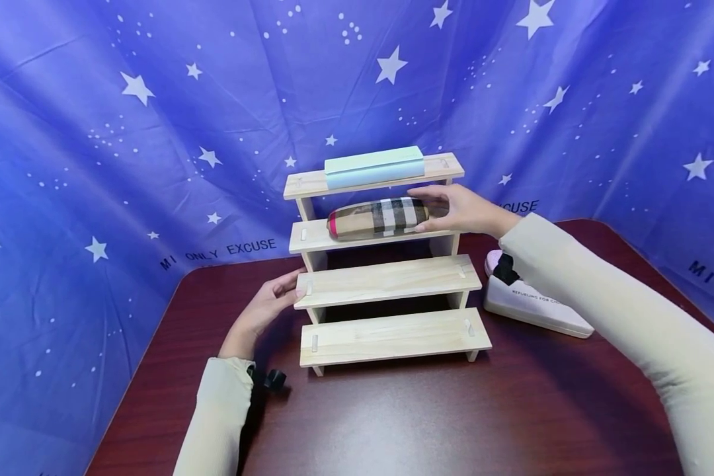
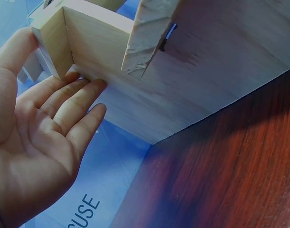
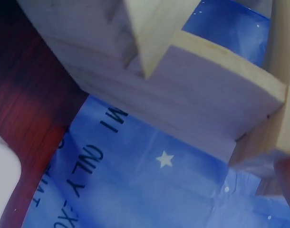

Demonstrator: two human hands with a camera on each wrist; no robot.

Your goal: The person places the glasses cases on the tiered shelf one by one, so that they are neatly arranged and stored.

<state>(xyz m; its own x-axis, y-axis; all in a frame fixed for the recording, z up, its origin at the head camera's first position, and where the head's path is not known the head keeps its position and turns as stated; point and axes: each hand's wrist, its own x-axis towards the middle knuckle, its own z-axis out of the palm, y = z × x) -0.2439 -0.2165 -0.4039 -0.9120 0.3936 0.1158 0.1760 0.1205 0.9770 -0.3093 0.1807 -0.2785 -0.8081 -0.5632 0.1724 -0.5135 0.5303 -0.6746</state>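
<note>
A four-step wooden display rack stands on the table. My right hand holds the right end of a plaid oblong case with a red left tip, thumb in front and fingers behind. That case lies lengthwise over the second step from the top. At the rack's left side my left hand grips the end of the third step down, the thumb on the board's edge. Its fingers reach the side panel under that board in the left wrist view. On the top step rests a pale blue box-shaped case.
A white case with printed lettering lies on the table right of the rack, below the right forearm. The dark red wooden table runs back to a blue star-patterned curtain close behind the rack.
</note>
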